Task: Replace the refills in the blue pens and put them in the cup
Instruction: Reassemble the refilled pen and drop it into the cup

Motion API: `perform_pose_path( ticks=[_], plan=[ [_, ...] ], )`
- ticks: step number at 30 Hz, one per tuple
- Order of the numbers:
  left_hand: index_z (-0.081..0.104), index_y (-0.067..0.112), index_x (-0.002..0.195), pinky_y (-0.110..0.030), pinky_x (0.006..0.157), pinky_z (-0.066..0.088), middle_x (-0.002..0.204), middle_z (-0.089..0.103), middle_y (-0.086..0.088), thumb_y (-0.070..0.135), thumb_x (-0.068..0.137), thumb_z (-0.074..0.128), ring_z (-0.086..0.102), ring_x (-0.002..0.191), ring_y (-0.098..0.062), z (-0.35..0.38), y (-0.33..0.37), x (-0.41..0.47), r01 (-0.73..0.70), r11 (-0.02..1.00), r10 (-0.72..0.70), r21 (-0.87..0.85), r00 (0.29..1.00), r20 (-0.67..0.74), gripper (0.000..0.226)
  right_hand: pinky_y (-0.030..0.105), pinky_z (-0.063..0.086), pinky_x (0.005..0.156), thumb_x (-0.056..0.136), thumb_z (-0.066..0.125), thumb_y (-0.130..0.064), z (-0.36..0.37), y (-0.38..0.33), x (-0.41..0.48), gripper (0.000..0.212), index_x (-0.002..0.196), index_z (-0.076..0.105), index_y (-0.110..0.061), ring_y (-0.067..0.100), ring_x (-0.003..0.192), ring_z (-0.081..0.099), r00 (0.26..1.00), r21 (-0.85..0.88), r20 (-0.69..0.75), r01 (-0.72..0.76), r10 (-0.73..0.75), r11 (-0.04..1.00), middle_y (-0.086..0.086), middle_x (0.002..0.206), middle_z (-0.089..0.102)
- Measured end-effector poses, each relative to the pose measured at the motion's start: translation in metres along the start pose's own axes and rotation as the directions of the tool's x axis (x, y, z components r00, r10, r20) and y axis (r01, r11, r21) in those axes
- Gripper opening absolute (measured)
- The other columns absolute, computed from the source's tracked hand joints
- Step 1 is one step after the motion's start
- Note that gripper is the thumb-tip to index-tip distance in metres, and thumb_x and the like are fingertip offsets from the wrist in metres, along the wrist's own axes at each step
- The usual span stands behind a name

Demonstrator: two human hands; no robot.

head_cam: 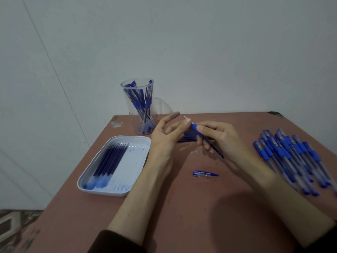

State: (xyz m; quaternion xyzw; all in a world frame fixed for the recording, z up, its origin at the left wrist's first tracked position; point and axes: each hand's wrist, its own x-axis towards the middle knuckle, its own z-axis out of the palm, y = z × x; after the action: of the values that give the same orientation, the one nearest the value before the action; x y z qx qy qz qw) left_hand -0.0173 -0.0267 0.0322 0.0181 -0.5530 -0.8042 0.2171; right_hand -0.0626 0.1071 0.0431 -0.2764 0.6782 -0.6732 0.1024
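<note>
My right hand [218,138] grips a blue pen [206,138] by its rubber grip, tip pointing up and left. My left hand [167,132] is at the pen's metal tip, thumb touching it, the other fingers loosely spread. The pen's cap [205,174] lies on the table below my hands. A clear plastic cup [139,106] with several blue pens stands at the table's far edge. A white tray [116,165] on the left holds several blue refills [107,161]. More refills [188,137] lie on the table behind my hands, partly hidden.
A pile of several capped blue pens [291,157] lies on the right of the reddish-brown table [182,207]. A clear lid [162,106] leans behind the cup. Small scraps [194,152] lie near the middle. The table's left edge drops to a patterned floor.
</note>
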Motion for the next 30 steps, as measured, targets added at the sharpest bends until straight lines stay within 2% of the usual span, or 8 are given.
perform_pose_path(
  ticks=[6,10,13,16,20,22,25,30],
  plan=[
    [0.056,0.013,0.115,-0.015,0.066,0.051,0.080,0.074,-0.002,0.001,0.080,0.068,0.070,0.076,-0.009,-0.0019,0.0000,0.0002,-0.022,0.999,0.021,-0.026,0.999,-0.044,0.039,0.024,0.033,0.042,0.093,0.056,-0.015,0.0003,0.0013,0.0019,0.010,0.100,0.062,-0.011,0.014,0.045,0.044,0.999,0.004,-0.016,-0.049,0.049,0.999,0.009,0.061,0.064],
    [0.055,0.009,0.115,-0.012,0.059,0.049,0.069,0.072,0.007,0.001,0.081,0.068,0.067,0.066,-0.003,-0.0003,0.0001,0.0002,-0.040,0.999,0.038,-0.016,0.992,-0.123,0.037,0.022,0.040,0.044,0.085,0.068,-0.012,-0.0012,0.0027,0.0011,0.022,0.102,0.054,-0.014,0.010,0.047,0.051,0.998,-0.100,0.034,-0.048,0.052,0.994,0.006,0.068,0.067],
    [0.057,0.013,0.109,-0.013,0.068,0.050,0.069,0.071,0.011,0.004,0.081,0.069,0.066,0.072,0.000,-0.0037,0.0006,0.0028,-0.045,0.999,0.043,-0.010,0.983,-0.176,0.031,0.024,0.038,0.041,0.085,0.068,-0.011,-0.0026,0.0057,0.0022,0.012,0.093,0.061,-0.016,0.012,0.046,0.050,0.999,-0.170,0.003,-0.050,0.051,0.984,0.008,0.067,0.067],
    [0.059,0.017,0.106,-0.018,0.077,0.049,0.082,0.069,0.007,0.007,0.082,0.069,0.064,0.084,-0.005,-0.0055,0.0006,0.0033,-0.036,0.999,0.035,-0.002,0.980,-0.197,0.028,0.024,0.031,0.041,0.090,0.062,-0.017,-0.0036,0.0062,0.0034,0.007,0.091,0.069,-0.016,0.012,0.040,0.046,0.996,-0.091,-0.007,-0.085,0.085,0.992,0.007,0.061,0.064],
    [0.059,0.017,0.103,-0.015,0.073,0.049,0.083,0.069,0.006,0.006,0.082,0.069,0.064,0.084,-0.005,-0.0052,0.0011,0.0040,-0.040,0.999,0.031,-0.033,0.972,-0.234,0.026,0.020,0.030,0.042,0.086,0.069,-0.019,-0.0025,0.0052,0.0023,0.013,0.098,0.064,-0.021,0.006,0.041,0.045,0.996,-0.167,-0.017,-0.085,0.083,0.982,0.007,0.064,0.057],
    [0.058,0.017,0.103,-0.017,0.076,0.050,0.086,0.069,0.002,0.006,0.083,0.068,0.064,0.086,-0.008,-0.0054,0.0017,0.0050,-0.025,0.999,0.014,-0.046,0.971,-0.239,0.025,0.016,0.032,0.040,0.084,0.070,-0.014,-0.0031,0.0048,0.0026,0.011,0.092,0.063,-0.018,0.003,0.041,0.045,0.998,-0.191,-0.052,-0.056,0.047,0.980,0.007,0.065,0.056],
    [0.058,0.016,0.105,-0.018,0.073,0.051,0.088,0.067,-0.002,0.006,0.084,0.066,0.064,0.083,-0.011,-0.0049,0.0031,0.0057,-0.009,0.997,-0.010,-0.076,0.971,-0.237,0.024,0.019,0.028,0.039,0.086,0.068,-0.017,-0.0048,0.0048,0.0031,0.003,0.085,0.066,-0.018,0.009,0.041,0.040,0.996,-0.170,-0.070,-0.061,0.050,0.983,0.004,0.061,0.058],
    [0.056,0.015,0.107,-0.019,0.076,0.051,0.074,0.071,0.006,0.007,0.082,0.070,0.065,0.080,-0.010,-0.0059,0.0033,0.0036,-0.041,0.996,0.020,-0.081,0.968,-0.249,0.029,0.015,0.031,0.039,0.086,0.068,-0.014,-0.0036,0.0027,0.0012,0.002,0.087,0.069,-0.013,0.005,0.039,0.040,0.998,-0.174,-0.061,-0.042,0.031,0.984,0.007,0.059,0.057]
  ],
)
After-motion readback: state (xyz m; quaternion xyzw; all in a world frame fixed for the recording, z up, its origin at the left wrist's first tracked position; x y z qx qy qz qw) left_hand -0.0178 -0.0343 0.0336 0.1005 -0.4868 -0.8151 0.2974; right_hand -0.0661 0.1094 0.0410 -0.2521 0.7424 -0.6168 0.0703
